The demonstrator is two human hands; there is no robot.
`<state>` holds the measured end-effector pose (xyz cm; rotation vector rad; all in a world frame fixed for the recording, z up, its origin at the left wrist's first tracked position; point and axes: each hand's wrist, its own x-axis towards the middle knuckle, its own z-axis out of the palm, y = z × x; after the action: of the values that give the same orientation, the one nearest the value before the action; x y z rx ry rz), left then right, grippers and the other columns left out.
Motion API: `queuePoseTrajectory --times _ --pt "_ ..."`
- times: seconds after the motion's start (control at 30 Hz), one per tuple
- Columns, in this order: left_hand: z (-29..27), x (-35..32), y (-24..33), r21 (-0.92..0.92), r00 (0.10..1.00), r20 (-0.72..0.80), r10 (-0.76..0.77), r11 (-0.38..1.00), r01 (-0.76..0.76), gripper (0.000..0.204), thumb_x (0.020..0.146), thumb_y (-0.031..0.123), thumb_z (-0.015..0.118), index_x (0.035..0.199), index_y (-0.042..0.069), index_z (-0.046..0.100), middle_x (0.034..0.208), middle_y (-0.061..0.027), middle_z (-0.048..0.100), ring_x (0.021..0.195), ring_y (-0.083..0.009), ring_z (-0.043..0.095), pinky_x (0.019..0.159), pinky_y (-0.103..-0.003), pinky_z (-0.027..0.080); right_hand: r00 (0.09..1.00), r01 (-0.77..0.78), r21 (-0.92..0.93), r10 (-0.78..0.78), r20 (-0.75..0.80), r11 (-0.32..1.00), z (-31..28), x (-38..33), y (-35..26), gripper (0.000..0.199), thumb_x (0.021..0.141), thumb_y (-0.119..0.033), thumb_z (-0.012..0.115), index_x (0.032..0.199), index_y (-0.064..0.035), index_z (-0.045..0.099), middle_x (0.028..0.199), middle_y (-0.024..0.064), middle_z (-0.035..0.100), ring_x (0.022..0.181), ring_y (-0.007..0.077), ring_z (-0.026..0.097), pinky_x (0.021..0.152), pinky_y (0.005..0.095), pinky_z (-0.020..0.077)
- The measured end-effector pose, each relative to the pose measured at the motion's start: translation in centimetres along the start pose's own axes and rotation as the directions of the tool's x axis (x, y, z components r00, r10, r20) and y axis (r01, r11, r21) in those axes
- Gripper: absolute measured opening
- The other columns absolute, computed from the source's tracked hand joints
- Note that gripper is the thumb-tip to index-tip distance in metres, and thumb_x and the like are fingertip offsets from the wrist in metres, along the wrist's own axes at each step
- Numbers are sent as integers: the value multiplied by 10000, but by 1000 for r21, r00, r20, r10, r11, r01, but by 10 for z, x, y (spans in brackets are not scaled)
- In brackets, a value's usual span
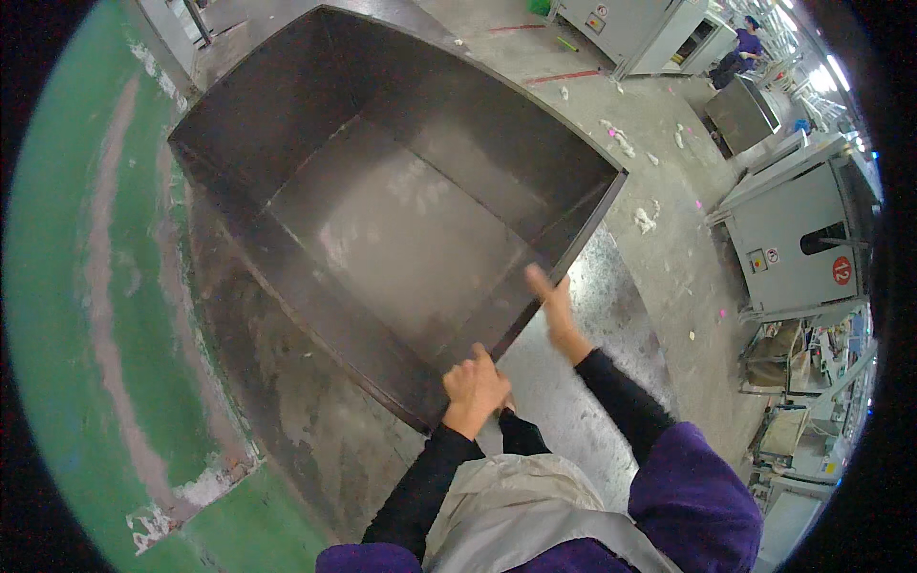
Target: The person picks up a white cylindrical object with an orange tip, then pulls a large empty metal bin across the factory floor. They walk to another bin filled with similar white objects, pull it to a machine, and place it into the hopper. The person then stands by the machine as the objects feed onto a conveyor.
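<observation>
A large dark metal bin [411, 239], open at the top and with nothing in it, stands in front of me at a slant. My left hand [475, 392] is closed over the rim at its near corner. Farther along the same near edge, my right hand [556, 310] grips the rim, thumb toward the inside and the other fingers hidden behind the wall. The bin's underside is out of sight.
Grey machine cabinets [793, 229] line the right side. White fluffy scraps [645, 220] lie on the concrete floor. A metal cart [743, 115] stands near another person [740, 53] at the far right. Green painted floor [67, 286] runs along the left.
</observation>
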<state>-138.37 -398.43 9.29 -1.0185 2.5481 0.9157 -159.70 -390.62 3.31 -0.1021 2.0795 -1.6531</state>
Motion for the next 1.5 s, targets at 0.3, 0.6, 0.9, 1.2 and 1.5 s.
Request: queuePoseTrajectory --times 0.3,0.6,0.9,1.2,1.5 --pt "18 12 114 -330 929 251 270 927 -180 874 788 393 774 1486 16 409 1276 -302 657 1101 -480 681 967 -554 533 932 22 -353 -147 -331 935 -79 65 -25 573 844 20 603 1355 47 345 1139 179 573 998 279 576 880 412 509" --pt "4 18 136 -184 756 -446 479 778 -601 439 903 228 748 1315 110 653 1299 -114 688 1315 -372 587 1129 -643 358 954 177 -503 -273 -124 846 -211 225 -41 353 854 -29 620 1151 28 438 883 63 439 793 180 475 675 391 436" --pt "-47 -66 78 -172 766 -642 -41 981 -92 334 909 182 762 1230 115 698 1255 -126 721 1343 -367 584 1193 -548 341 759 207 -963 -649 45 174 -190 375 -141 720 951 -241 709 1565 -134 347 1540 136 448 1448 385 402 1099 698 343" --pt "-117 -139 -23 -186 572 -785 -236 972 146 481 927 250 773 1331 37 623 1442 -185 600 1414 -351 501 1166 -445 383 496 784 -608 -718 488 128 -118 104 -122 623 807 -118 784 1385 -186 560 1482 51 541 1484 317 390 1187 611 263" --pt "-121 -84 -254 -824 672 -291 -681 535 185 793 1015 597 547 1392 -100 508 1368 -271 598 1250 -381 590 1046 -464 452 848 505 -493 -515 127 709 -87 -123 -9 715 890 -274 785 1479 -40 455 1536 201 444 1452 402 385 1177 504 317"
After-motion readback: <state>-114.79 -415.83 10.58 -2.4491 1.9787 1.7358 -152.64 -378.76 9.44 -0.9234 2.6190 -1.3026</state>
